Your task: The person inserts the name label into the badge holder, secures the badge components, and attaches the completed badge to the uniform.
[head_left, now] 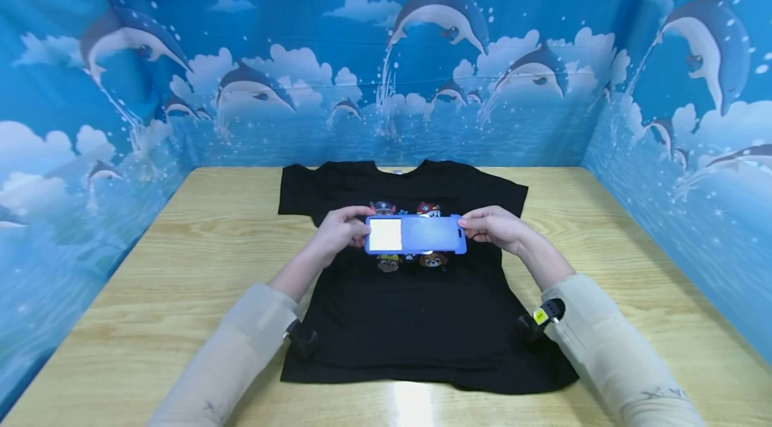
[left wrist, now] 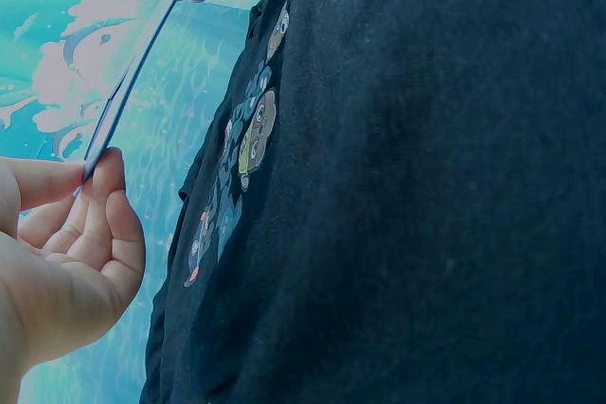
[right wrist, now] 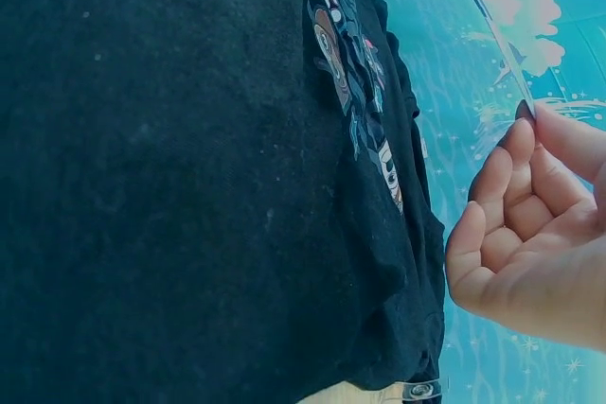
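The left hand [head_left: 339,234] pinches one short end of a flat blue panel [head_left: 431,234] between thumb and fingers, and the right hand [head_left: 496,226] pinches the opposite end near its upper corner, so the panel is clamped at both ends and spans the gap between the hands. Its two long edges lie free of the fingers, level in the head view; the wrist views catch it almost edge-on, as a thin strip. A small dark slot sits by its right end, and a bright white area fills its left part, which may be paper or glare. The panel is held above the chest of a black T-shirt [head_left: 416,326], apart from the cloth, covering the middle of the cartoon print [head_left: 433,261], whose figures show past both long edges. The shirt lies spread out, its collar by the table's far edge and its hem toward the near side, with the right forearm's sleeve [head_left: 609,340] over one hem corner. On the wooden table [head_left: 181,259], broad strips of surface run along both sides of the shirt, out to the dolphin-patterned curtain [head_left: 301,5] that borders the left, right and far edges.
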`<move>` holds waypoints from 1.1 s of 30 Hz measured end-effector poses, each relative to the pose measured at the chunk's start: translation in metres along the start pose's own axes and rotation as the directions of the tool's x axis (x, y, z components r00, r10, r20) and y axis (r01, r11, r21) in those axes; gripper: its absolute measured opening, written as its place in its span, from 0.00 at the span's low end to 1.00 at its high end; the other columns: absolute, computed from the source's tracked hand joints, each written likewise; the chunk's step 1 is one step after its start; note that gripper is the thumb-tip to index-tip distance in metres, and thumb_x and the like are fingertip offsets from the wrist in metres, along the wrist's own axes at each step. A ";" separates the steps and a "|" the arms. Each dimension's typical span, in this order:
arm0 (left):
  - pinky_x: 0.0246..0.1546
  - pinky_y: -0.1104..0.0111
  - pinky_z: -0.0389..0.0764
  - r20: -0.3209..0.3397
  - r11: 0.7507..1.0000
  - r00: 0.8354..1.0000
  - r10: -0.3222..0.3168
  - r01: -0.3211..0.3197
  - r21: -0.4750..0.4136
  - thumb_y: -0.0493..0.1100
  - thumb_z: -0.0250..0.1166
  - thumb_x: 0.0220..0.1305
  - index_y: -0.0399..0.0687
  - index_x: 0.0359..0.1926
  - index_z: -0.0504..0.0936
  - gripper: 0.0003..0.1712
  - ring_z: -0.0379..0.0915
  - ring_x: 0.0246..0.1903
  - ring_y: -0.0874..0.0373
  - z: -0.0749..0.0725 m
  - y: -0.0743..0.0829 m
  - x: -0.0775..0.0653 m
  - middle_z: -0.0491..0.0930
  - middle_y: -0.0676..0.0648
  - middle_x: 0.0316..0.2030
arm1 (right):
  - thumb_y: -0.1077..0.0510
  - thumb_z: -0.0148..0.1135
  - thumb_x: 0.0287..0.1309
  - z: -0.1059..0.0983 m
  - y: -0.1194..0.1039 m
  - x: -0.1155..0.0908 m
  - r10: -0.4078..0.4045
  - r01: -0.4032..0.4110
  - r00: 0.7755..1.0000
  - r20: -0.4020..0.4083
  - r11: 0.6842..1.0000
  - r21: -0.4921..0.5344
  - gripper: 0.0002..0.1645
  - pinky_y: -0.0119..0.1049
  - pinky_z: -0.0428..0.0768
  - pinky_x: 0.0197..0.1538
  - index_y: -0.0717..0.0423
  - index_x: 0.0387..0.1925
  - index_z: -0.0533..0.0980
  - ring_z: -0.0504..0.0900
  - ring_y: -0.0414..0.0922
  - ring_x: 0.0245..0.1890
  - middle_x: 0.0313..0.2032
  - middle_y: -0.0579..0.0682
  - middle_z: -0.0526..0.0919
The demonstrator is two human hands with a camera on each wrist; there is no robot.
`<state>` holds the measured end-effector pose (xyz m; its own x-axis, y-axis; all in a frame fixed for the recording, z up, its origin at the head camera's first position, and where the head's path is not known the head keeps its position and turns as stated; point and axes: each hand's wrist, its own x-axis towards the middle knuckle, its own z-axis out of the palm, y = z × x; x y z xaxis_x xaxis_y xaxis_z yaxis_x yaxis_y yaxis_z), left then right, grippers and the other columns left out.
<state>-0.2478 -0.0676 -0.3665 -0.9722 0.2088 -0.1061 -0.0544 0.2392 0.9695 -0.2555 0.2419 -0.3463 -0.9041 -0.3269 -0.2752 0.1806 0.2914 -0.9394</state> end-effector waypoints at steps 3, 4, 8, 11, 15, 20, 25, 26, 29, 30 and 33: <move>0.34 0.67 0.75 0.000 1.000 1.000 0.000 0.000 0.000 0.34 0.56 0.62 0.42 0.55 0.75 0.19 0.72 0.28 0.53 0.000 0.000 0.000 0.78 0.40 0.40 | 0.60 0.55 0.62 0.000 0.000 -0.001 0.002 -0.002 1.000 0.001 1.000 0.006 0.10 0.37 0.72 0.42 0.49 0.27 0.79 0.76 0.41 0.29 0.23 0.44 0.77; 0.34 0.67 0.75 0.001 1.000 1.000 0.000 0.000 0.001 0.34 0.56 0.62 0.42 0.55 0.75 0.20 0.72 0.28 0.53 0.000 0.000 0.000 0.78 0.40 0.40 | 0.60 0.55 0.62 0.000 -0.001 0.000 0.001 -0.001 1.000 0.003 1.000 0.008 0.10 0.37 0.72 0.41 0.49 0.27 0.79 0.76 0.41 0.29 0.23 0.44 0.78; 0.34 0.67 0.74 0.004 1.000 1.000 -0.001 0.001 0.001 0.34 0.56 0.62 0.42 0.55 0.75 0.19 0.71 0.28 0.53 0.000 0.000 0.000 0.78 0.40 0.39 | 0.60 0.54 0.62 0.000 -0.001 0.000 0.002 -0.003 1.000 0.012 1.000 0.020 0.11 0.35 0.73 0.40 0.47 0.26 0.79 0.76 0.40 0.29 0.23 0.44 0.78; 0.34 0.67 0.74 0.000 1.000 1.000 -0.005 0.005 0.002 0.34 0.56 0.62 0.42 0.55 0.75 0.19 0.71 0.28 0.53 0.000 0.000 0.000 0.78 0.41 0.39 | 0.61 0.53 0.63 -0.001 0.000 0.000 0.007 -0.008 1.000 0.025 0.999 0.043 0.13 0.34 0.73 0.39 0.47 0.25 0.79 0.76 0.40 0.28 0.23 0.44 0.78; 0.33 0.67 0.74 -0.014 1.000 1.000 -0.007 0.007 -0.004 0.33 0.56 0.61 0.42 0.54 0.76 0.19 0.71 0.28 0.53 0.000 -0.001 0.001 0.78 0.42 0.36 | 0.61 0.53 0.63 0.000 -0.001 0.000 0.009 -0.011 0.999 0.039 0.999 0.048 0.13 0.34 0.73 0.38 0.47 0.24 0.79 0.76 0.38 0.26 0.22 0.44 0.78; 0.33 0.67 0.74 -0.027 1.000 1.000 -0.003 0.003 -0.004 0.33 0.57 0.61 0.42 0.54 0.76 0.19 0.71 0.27 0.53 0.000 -0.001 0.000 0.77 0.43 0.33 | 0.57 0.57 0.61 0.001 -0.001 0.001 0.016 -0.016 1.000 0.007 1.000 -0.013 0.10 0.36 0.72 0.38 0.48 0.24 0.78 0.75 0.40 0.26 0.22 0.44 0.77; 0.32 0.68 0.74 -0.031 1.000 1.000 0.002 -0.002 0.002 0.33 0.57 0.60 0.42 0.54 0.76 0.19 0.71 0.27 0.54 0.000 0.000 -0.001 0.77 0.43 0.31 | 0.54 0.60 0.59 0.005 -0.002 0.002 0.030 -0.034 0.999 -0.041 0.995 -0.099 0.10 0.40 0.71 0.40 0.49 0.22 0.77 0.74 0.43 0.27 0.21 0.45 0.74; 0.32 0.68 0.74 -0.032 1.000 0.999 0.002 -0.002 0.004 0.33 0.57 0.61 0.42 0.54 0.76 0.19 0.71 0.27 0.54 0.000 0.001 -0.001 0.77 0.43 0.31 | 0.54 0.60 0.59 0.005 -0.003 0.002 0.032 -0.037 0.998 -0.048 0.993 -0.111 0.11 0.41 0.71 0.40 0.49 0.22 0.77 0.73 0.43 0.27 0.21 0.44 0.74; 0.32 0.68 0.74 -0.031 1.000 1.000 0.002 -0.002 0.008 0.33 0.57 0.60 0.42 0.54 0.76 0.19 0.71 0.27 0.53 0.001 0.001 -0.002 0.77 0.43 0.31 | 0.54 0.59 0.59 0.006 -0.003 0.002 0.033 -0.042 0.997 -0.063 0.990 -0.132 0.12 0.41 0.71 0.40 0.50 0.21 0.76 0.73 0.44 0.28 0.21 0.45 0.73; 0.32 0.67 0.74 -0.029 1.000 1.000 0.000 0.000 0.009 0.33 0.57 0.60 0.42 0.54 0.76 0.19 0.71 0.27 0.53 0.001 0.001 -0.002 0.77 0.43 0.31 | 0.54 0.59 0.59 0.007 -0.003 0.002 0.032 -0.041 0.997 -0.067 0.990 -0.137 0.12 0.41 0.71 0.39 0.50 0.21 0.76 0.73 0.45 0.28 0.21 0.45 0.73; 0.33 0.68 0.74 -0.025 1.000 1.000 -0.003 0.004 0.014 0.33 0.57 0.60 0.42 0.54 0.76 0.19 0.71 0.27 0.53 0.001 0.000 -0.002 0.77 0.44 0.31 | 0.55 0.59 0.59 0.007 -0.003 0.003 0.019 -0.029 0.997 -0.071 0.988 -0.150 0.12 0.39 0.71 0.37 0.52 0.21 0.76 0.72 0.45 0.27 0.20 0.45 0.73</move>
<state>-0.2456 -0.0675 -0.3662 -0.9773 0.1845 -0.1037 -0.0546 0.2536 0.9658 -0.2559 0.2342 -0.3451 -0.9258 -0.2565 -0.2777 0.1470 0.4324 -0.8896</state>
